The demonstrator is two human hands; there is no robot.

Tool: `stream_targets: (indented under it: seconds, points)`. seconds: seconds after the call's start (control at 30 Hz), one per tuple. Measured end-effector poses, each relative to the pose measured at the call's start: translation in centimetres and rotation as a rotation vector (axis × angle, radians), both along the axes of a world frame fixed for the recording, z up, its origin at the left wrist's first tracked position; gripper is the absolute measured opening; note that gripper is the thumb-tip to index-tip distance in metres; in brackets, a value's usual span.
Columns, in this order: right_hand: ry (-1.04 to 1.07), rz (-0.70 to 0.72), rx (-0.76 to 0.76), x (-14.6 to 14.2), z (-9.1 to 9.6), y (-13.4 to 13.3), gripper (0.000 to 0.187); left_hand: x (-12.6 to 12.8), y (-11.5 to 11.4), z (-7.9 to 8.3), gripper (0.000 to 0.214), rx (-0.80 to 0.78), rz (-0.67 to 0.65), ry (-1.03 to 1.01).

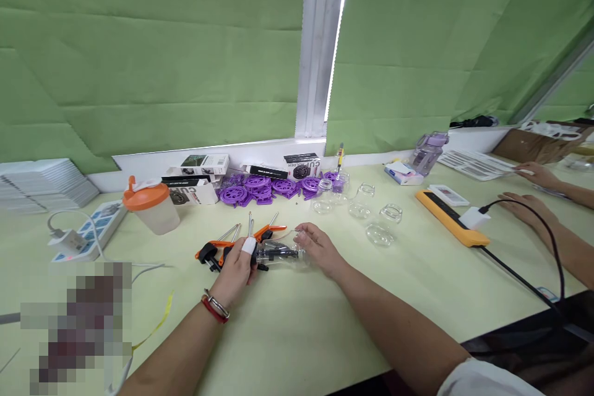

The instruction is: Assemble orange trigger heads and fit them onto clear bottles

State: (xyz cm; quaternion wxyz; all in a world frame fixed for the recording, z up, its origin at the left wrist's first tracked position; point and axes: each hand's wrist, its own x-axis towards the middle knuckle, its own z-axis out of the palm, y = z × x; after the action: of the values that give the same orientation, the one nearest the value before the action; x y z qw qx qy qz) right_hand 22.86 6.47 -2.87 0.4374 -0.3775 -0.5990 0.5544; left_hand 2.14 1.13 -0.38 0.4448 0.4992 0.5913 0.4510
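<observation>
2 hands [234, 267] [321, 252] at clr bottle [282, 262], l. fingers [252, 273] mostly hidden

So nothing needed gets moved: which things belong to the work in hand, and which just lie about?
Likely in the job:
held clear bottle
orange-and-black trigger parts
loose clear bottles

Apparently lying about:
orange-lidded cup
purple slotted discs
CUP HOLDER boxes
lilac drinking bottle

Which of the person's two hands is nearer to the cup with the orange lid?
Left. The left hand is right of the cup and closer to the person; the right hand is farther right, at the clear container.
</observation>
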Motion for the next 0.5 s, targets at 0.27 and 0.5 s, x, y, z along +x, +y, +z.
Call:
stream_targets:
  seconds: [0.27, 0.5]
  points:
    - [-0.005, 0.296, 0.085, 1.6, -0.1, 0.0, 0.082, -0.9, 0.6, -0.8, 0.036, -0.027, 0.065, -0.084]
    - [0.076, 0.267, -0.017, 1.3, -0.3, 0.4, 0.076, -0.1, 0.4, -0.6, 0.037, 0.001, 0.061, -0.158]
